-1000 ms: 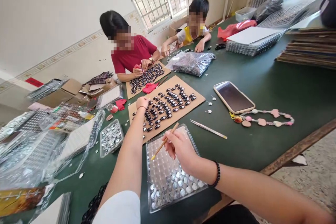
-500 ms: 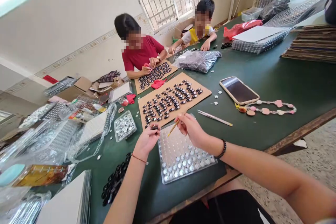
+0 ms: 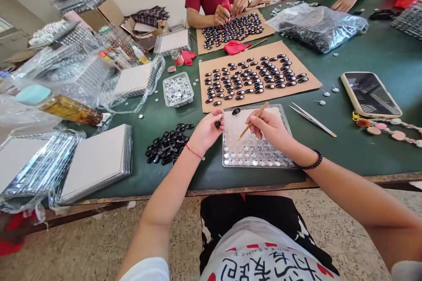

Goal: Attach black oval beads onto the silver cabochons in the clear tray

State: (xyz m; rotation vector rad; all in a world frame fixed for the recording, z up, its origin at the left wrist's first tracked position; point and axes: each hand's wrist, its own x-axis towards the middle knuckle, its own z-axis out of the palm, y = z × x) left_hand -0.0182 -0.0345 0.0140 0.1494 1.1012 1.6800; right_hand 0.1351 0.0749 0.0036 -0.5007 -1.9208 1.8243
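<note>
Over clear tray (image 3: 286, 128) | left hand (image 3: 206, 131) pinches black bead (image 3: 218, 123) | right hand (image 3: 272, 129) fingers grip stick (image 3: 253, 115)

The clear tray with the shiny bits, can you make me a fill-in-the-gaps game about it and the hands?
1. The right hand holds a thin wooden ____ over the clear tray.
2. The left hand pinches a small ____ oval piece at the tray's left edge.
3. The pile of black pieces lies to the ____ of the tray.
4. The tweezers lie between the tray and the ____.

Missing words: stick; black; left; phone
</note>
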